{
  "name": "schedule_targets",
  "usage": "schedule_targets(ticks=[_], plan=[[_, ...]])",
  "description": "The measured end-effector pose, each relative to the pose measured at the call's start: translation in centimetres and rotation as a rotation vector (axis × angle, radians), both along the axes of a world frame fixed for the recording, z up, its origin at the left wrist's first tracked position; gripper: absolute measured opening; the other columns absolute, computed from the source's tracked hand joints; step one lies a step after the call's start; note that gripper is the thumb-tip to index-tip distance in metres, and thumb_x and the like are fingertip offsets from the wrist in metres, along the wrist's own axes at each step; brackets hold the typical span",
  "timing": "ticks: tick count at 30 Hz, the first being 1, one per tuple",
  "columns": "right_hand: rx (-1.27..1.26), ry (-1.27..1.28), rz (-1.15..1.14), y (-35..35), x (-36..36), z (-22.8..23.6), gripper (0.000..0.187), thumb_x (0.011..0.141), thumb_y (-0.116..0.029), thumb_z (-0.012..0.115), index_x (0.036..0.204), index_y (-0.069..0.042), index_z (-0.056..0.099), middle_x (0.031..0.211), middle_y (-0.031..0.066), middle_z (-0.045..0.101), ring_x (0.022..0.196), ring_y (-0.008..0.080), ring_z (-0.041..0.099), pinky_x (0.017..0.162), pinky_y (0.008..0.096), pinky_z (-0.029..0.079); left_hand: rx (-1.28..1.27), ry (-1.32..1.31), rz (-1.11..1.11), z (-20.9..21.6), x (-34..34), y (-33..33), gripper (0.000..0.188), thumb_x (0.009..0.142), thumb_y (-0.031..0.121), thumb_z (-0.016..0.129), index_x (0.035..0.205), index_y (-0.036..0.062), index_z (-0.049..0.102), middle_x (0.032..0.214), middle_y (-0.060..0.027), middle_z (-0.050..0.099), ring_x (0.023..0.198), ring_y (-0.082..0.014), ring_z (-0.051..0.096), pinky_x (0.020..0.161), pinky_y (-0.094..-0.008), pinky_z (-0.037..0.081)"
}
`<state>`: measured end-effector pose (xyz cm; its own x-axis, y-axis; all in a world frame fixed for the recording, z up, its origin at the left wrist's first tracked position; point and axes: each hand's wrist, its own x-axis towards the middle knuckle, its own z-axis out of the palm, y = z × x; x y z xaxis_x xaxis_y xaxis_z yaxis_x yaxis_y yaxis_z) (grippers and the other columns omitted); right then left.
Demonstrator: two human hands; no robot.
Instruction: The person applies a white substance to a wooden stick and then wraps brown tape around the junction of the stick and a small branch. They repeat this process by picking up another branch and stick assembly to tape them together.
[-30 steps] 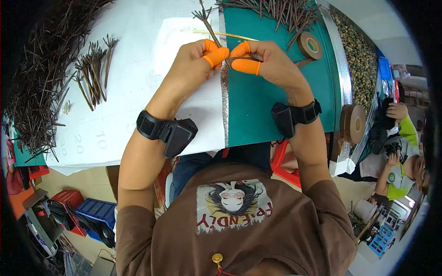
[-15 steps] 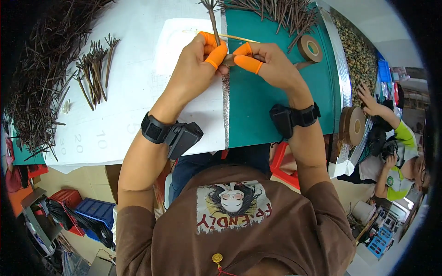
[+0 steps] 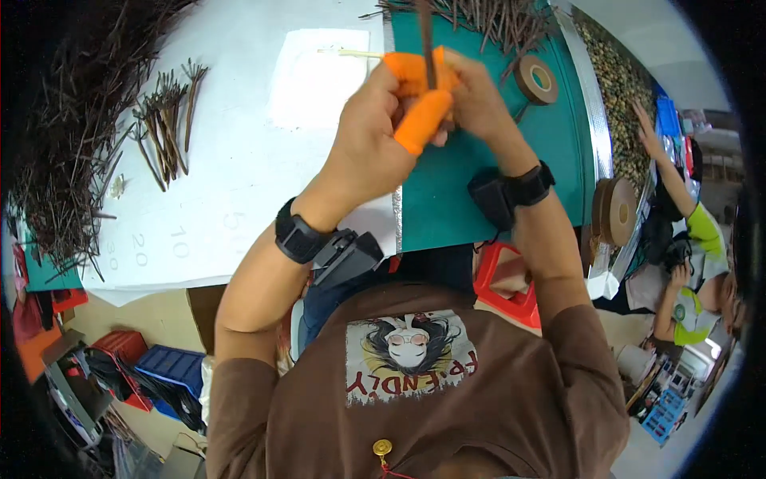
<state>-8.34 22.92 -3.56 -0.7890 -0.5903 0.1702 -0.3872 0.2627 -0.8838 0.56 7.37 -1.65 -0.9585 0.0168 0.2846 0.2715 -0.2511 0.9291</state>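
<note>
My left hand (image 3: pixel 367 136), with orange finger cots on its thumb and finger, pinches a brown artificial twig stem (image 3: pixel 427 40). The stem stands up from the fingers, and its top runs past the upper picture edge. Pressed close against it from the right is my right hand (image 3: pixel 479 96). Its fingers are closed and partly hidden behind the left hand and the stem, so what they grip is not visible. A thin pale stick (image 3: pixel 355 53) pokes out left of the hands, above a white sheet (image 3: pixel 311 88).
A brown tape roll (image 3: pixel 536 80) lies on the green mat (image 3: pixel 455 207); more rolls (image 3: pixel 614 211) stand by the right edge. Loose stems (image 3: pixel 495 24) lie at the back. Branched twigs (image 3: pixel 163 120) and a dark twig heap (image 3: pixel 64 152) are left. Another person's arm (image 3: pixel 666 164) reaches in right.
My hands have come together, the left moving right and the right turning inward. The stem has shifted right and its branched top has left the picture. The brown strip between the hands is now hidden.
</note>
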Motion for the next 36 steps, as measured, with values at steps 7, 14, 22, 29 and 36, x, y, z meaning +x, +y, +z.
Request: schedule_targets(ticks=[7, 14, 22, 29, 36], plan=[[0.023, 0.155, 0.014, -1.1, 2.2, 1.7, 0.019, 0.075, -0.009, 0.062, 0.093, -0.004, 0.056, 0.077, 0.0002, 0.055, 0.064, 0.0093, 0.047, 0.055, 0.0223, 0.039, 0.356, -0.148, 0.104, -0.6, -0.9, -1.2, 0.019, 0.086, 0.016, 0.050, 0.096, -0.0001, 0.044, 0.080, -0.0103, 0.058, 0.063, -0.0128, 0.058, 0.059, -0.0224, 0.049], [0.351, 0.449, -0.089, 0.0, 3.4, 3.9, 0.017, 0.068, -0.006, 0.067, 0.083, -0.004, 0.057, 0.081, 0.0042, 0.053, 0.064, 0.0156, 0.049, 0.056, 0.0261, 0.041, 0.401, -0.207, 0.128, -0.6, -1.3, -2.1, 0.016, 0.087, 0.016, 0.048, 0.097, 0.0038, 0.048, 0.080, -0.0076, 0.057, 0.066, -0.0139, 0.056, 0.062, -0.0260, 0.045], [0.352, 0.558, -0.030, 2.3, 9.2, 0.8, 0.016, 0.065, -0.007, 0.066, 0.080, -0.005, 0.058, 0.080, 0.0080, 0.050, 0.075, 0.0250, 0.052, 0.060, 0.0312, 0.043, 0.147, -0.274, -0.175, 0.9, -1.1, 0.7, 0.019, 0.085, 0.019, 0.051, 0.091, 0.0012, 0.048, 0.081, -0.0093, 0.058, 0.068, -0.0144, 0.059, 0.061, -0.0226, 0.047], [0.482, 0.912, -0.275, 3.2, 12.3, 1.3, 0.021, 0.060, -0.008, 0.065, 0.080, -0.005, 0.058, 0.083, 0.0096, 0.050, 0.079, 0.0274, 0.051, 0.064, 0.0344, 0.044, -0.260, -0.135, -0.761, 1.9, -4.5, 8.5, 0.017, 0.085, 0.017, 0.051, 0.090, 0.0010, 0.048, 0.079, -0.0073, 0.056, 0.069, -0.0130, 0.056, 0.067, -0.0261, 0.048], [0.324, 0.745, -0.228, 3.9, 12.7, -1.2, 0.025, 0.059, -0.008, 0.065, 0.082, -0.003, 0.058, 0.084, 0.0087, 0.050, 0.074, 0.0249, 0.049, 0.065, 0.0338, 0.041, -0.195, -0.387, -0.858, -1.9, -5.2, 9.3, 0.016, 0.084, 0.015, 0.051, 0.089, 0.0009, 0.048, 0.078, -0.0070, 0.056, 0.069, -0.0118, 0.054, 0.065, -0.0237, 0.046]])
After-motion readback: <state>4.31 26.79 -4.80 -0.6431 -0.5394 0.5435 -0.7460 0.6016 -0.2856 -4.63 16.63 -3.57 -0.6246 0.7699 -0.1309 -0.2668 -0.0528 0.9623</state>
